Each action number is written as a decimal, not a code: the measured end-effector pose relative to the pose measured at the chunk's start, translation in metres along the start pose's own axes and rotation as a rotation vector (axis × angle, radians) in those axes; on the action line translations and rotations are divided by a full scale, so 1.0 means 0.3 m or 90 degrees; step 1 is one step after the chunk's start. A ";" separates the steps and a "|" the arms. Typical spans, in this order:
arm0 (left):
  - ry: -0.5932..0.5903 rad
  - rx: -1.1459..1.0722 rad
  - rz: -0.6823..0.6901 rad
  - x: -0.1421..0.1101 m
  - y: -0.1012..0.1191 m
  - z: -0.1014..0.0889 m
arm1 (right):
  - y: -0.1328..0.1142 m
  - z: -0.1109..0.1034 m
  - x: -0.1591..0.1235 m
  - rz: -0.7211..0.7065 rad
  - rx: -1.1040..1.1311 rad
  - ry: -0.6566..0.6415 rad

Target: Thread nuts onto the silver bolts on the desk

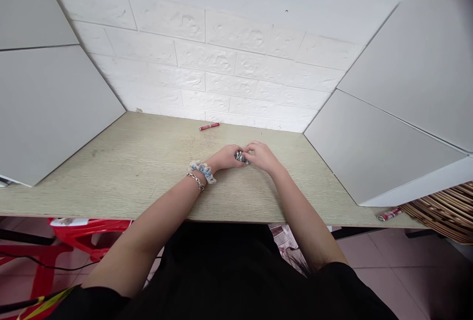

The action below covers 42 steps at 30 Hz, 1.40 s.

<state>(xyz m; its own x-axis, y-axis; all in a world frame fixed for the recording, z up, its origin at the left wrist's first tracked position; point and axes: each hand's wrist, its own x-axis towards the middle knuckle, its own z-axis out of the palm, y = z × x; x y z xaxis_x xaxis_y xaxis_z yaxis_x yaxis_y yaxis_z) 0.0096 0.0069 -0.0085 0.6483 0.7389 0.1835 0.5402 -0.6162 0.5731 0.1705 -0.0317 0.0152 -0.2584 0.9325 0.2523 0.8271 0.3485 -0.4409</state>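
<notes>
Above the wooden tabletop [155,172], my two hands meet around a small, shiny silver thing [241,158] with dark patches; it may be crumpled foil or metal, but its kind is too small to make out. My left hand [225,157] is closed around its left side, with a scrunchie [203,169] and a chain bracelet [195,181] on that wrist. From the right, my right hand [261,156] pinches at the silver thing with thumb and fingers. Part of it is hidden by the fingers.
A slim red tube-like stick [209,126] lies near the white brick-pattern wall [221,53]. Grey-white cabinets [391,147] flank the table on both sides. Another red tube [389,214] rests by a wicker basket [443,211] at the right front. Below left stands a red plastic stool [81,233].
</notes>
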 end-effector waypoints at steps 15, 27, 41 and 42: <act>-0.015 0.000 0.001 0.000 -0.026 -0.008 | 0.007 0.004 0.003 -0.007 -0.005 0.004; -0.001 -0.015 0.005 0.007 -0.039 0.016 | 0.022 -0.011 0.000 0.044 0.040 -0.009; -0.027 -0.003 0.023 0.013 -0.051 0.009 | 0.083 -0.029 -0.013 0.125 -0.038 -0.144; -0.027 -0.001 0.022 0.013 -0.050 0.008 | 0.083 -0.025 -0.011 0.119 -0.043 -0.141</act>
<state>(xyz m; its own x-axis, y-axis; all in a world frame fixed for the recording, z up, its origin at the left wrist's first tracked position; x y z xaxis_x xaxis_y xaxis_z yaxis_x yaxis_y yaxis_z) 0.0053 0.0182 -0.0183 0.6889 0.7049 0.1688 0.5164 -0.6408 0.5681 0.1957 -0.0267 0.0097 -0.1948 0.9805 -0.0250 0.8998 0.1685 -0.4025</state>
